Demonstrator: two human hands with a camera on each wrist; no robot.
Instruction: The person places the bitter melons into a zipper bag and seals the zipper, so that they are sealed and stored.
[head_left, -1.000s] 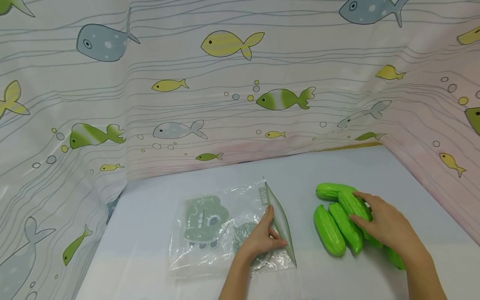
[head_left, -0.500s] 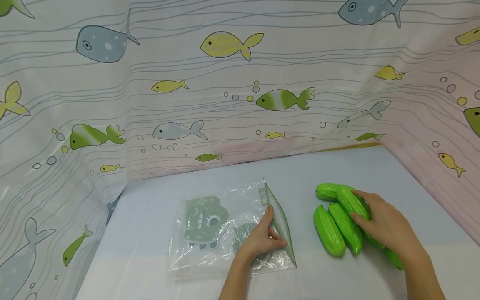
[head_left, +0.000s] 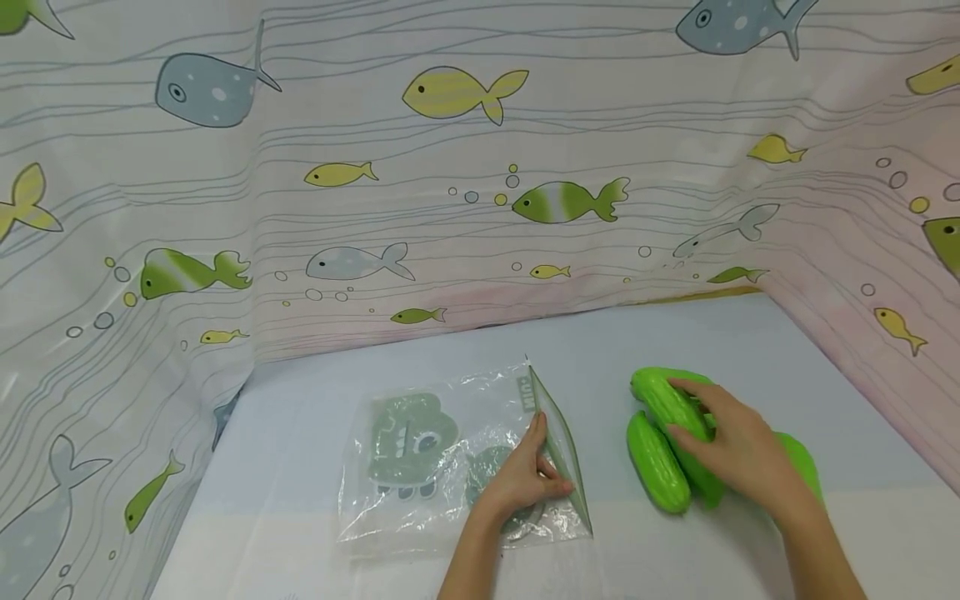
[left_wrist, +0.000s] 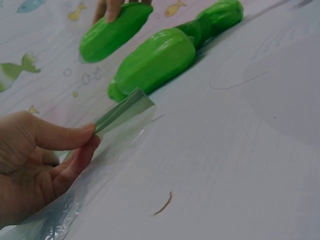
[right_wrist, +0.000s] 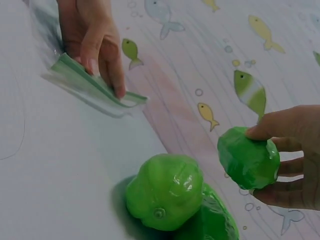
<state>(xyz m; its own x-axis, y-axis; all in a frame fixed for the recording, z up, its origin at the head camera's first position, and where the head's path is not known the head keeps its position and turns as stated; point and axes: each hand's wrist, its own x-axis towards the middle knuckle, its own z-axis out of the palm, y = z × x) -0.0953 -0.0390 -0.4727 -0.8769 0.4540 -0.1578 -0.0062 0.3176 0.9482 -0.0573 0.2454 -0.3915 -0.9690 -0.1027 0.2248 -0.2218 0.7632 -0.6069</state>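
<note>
A clear zip bag (head_left: 480, 392) with a green cartoon print lies flat, its opening facing right. My left hand (head_left: 517, 479) pinches the bag's green-edged mouth; the left wrist view shows thumb and fingers of the left hand (left_wrist: 45, 160) on that edge. My right hand (head_left: 738, 446) grips a bright green cucumber-like vegetable (head_left: 670, 400) between thumb and fingers. In both wrist views this vegetable (left_wrist: 115, 35) is raised off the others, held by the right hand (right_wrist: 292, 155). Several similar green vegetables (head_left: 657, 467) lie below and around it, partly hidden by the hand.
The white table (head_left: 300, 433) is bounded by a fish-patterned curtain (head_left: 450, 200) at the back and both sides. A small brown curved mark (left_wrist: 164, 204) shows on the table surface in the left wrist view.
My right hand has moved left and lifted the gripped vegetable off the pile, over the neighbouring ones. My left hand and the bag have stayed in place.
</note>
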